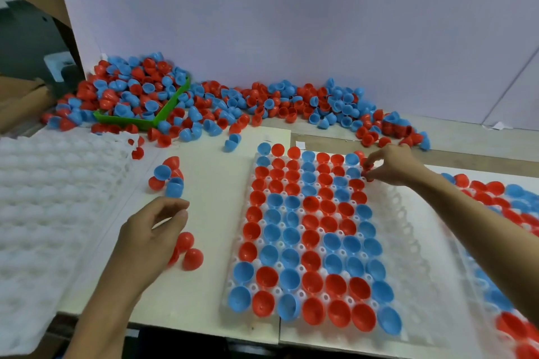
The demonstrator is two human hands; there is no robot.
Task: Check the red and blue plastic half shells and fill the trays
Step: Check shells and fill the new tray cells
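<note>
Head view: while both arms reach over the table [210, 294], here is how it stands.
Right hand: out at the far right corner of the middle tray [390, 197], the right hand [392, 165] pinches a red shell [368, 167] between thumb and fingertips, right over the last column.
Left hand: hovering left of the tray, the left hand [148, 230] has fingers loosely curled, thumb near forefinger; whether anything sits between them I cannot tell.
Middle tray: nearly full, red and blue shells sitting cup-up in rows, with the rightmost column of white pockets still bare.
Loose shells: a small cluster [167, 176] of reds and blues lies just beyond the left hand, and three reds [188, 252] lie beside its wrist, domes up.
Pile: a big heap [204, 102] of red and blue shells runs along the far edge against the wall [291, 23], spilling over a green bin [163, 114] at far left.
Empty trays: a white stack [52, 198] fills the left side.
Filled tray: at the right edge, behind the right forearm, another tray [501, 201] holds reds and blues.
</note>
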